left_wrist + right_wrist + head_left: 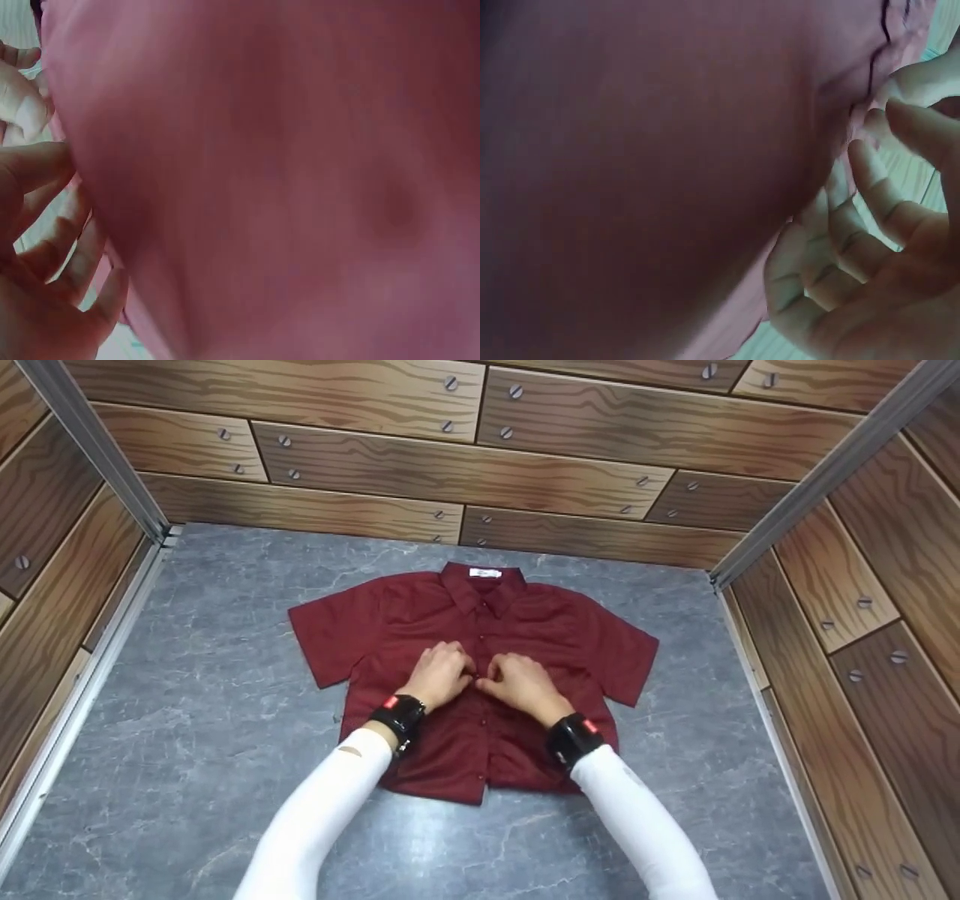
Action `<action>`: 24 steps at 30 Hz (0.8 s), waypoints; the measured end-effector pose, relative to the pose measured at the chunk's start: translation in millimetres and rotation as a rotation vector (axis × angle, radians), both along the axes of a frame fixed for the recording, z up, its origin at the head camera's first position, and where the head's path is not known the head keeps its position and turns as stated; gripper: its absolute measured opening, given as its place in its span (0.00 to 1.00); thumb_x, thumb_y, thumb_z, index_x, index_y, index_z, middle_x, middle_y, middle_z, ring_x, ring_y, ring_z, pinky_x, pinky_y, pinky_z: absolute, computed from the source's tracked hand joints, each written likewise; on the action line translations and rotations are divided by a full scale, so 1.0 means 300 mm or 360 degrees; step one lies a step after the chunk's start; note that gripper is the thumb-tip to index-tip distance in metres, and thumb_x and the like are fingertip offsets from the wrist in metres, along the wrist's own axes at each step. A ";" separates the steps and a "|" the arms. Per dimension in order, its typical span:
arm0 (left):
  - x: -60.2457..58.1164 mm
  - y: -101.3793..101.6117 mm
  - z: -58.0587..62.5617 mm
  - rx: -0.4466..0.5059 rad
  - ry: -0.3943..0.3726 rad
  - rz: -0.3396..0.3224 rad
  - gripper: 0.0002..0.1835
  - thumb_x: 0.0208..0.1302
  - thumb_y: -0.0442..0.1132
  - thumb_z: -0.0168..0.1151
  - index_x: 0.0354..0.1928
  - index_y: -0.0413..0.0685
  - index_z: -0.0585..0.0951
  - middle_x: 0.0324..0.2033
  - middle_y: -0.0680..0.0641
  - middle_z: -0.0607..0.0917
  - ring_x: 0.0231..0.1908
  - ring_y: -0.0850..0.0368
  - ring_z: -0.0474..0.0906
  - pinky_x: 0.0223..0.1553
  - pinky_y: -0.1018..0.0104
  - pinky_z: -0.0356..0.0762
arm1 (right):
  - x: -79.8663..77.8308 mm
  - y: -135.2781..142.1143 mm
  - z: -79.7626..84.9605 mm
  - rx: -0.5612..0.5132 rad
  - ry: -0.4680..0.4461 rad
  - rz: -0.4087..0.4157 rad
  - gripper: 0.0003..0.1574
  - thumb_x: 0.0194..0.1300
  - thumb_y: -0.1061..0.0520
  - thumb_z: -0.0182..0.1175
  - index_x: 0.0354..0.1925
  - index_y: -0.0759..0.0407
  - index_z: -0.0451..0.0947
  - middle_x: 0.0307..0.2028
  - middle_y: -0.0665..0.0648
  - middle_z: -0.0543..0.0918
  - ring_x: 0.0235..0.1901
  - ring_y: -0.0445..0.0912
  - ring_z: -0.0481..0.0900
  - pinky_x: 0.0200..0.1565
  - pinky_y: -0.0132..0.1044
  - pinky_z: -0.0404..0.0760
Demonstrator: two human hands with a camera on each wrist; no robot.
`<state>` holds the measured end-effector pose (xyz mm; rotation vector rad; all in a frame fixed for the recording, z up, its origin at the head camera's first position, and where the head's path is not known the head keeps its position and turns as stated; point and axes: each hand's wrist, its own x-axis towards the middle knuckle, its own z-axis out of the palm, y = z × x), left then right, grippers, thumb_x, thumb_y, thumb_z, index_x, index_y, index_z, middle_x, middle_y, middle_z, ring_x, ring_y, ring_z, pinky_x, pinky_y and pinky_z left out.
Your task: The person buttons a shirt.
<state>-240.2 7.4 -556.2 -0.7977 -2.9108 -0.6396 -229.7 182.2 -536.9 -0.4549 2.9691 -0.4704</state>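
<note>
"So, on my remote feed I start at the left: what's there?"

"I see the maroon shirt (pixel 420 615) lying front up on the grey surface (pixel 187 697), one sleeve (pixel 330 637) spread outward, presumably so the front stays flat and easy to reach."

"And the left hand (pixel 441 673)?"

"Narrow: thumb and fingertips bunched, pinching the shirt near its centre line, I'd say to steady that edge."

"Between the hands?"

"The placket (pixel 482 750), a small button (pixel 482 723) showing below the fingers. I think that's why both hands meet there."

"The right hand (pixel 521 682)?"

"Narrow too, fingers curled in, pinching cloth just beside the left. Whether either grips a button, I can't tell. Farther right, the other sleeve (pixel 626 664) lies spread, likely for the same flatness."
</note>
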 end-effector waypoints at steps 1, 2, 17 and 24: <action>0.001 0.005 -0.006 0.0004 -0.0019 0.0016 0.06 0.51 0.42 0.63 0.33 0.56 0.84 0.34 0.52 0.77 0.37 0.53 0.71 0.37 0.57 0.67 | 0.002 -0.006 -0.005 0.0005 -0.0028 -0.0012 0.19 0.49 0.36 0.60 0.24 0.47 0.73 0.23 0.46 0.72 0.24 0.42 0.70 0.27 0.37 0.69; 0.000 0.008 -0.011 0.0013 -0.0038 0.0031 0.07 0.50 0.42 0.63 0.33 0.56 0.84 0.34 0.52 0.76 0.37 0.53 0.70 0.37 0.57 0.67 | 0.004 -0.012 -0.010 0.0008 -0.0053 -0.0026 0.21 0.48 0.34 0.60 0.24 0.48 0.73 0.23 0.46 0.72 0.24 0.43 0.70 0.26 0.36 0.69; -0.004 0.034 -0.029 -0.0001 -0.0009 0.0089 0.09 0.48 0.48 0.65 0.33 0.58 0.83 0.33 0.52 0.74 0.36 0.54 0.68 0.36 0.58 0.63 | 0.008 -0.002 -0.014 -0.0073 -0.0155 -0.0120 0.08 0.47 0.47 0.59 0.23 0.48 0.72 0.23 0.47 0.73 0.25 0.44 0.71 0.29 0.36 0.69; 0.001 0.034 -0.030 0.0025 0.0125 0.0051 0.08 0.49 0.48 0.64 0.31 0.55 0.83 0.33 0.53 0.75 0.37 0.53 0.68 0.38 0.58 0.61 | 0.029 0.008 -0.025 -0.0193 -0.0026 -0.0107 0.17 0.50 0.50 0.58 0.40 0.48 0.69 0.25 0.47 0.75 0.25 0.41 0.72 0.25 0.36 0.69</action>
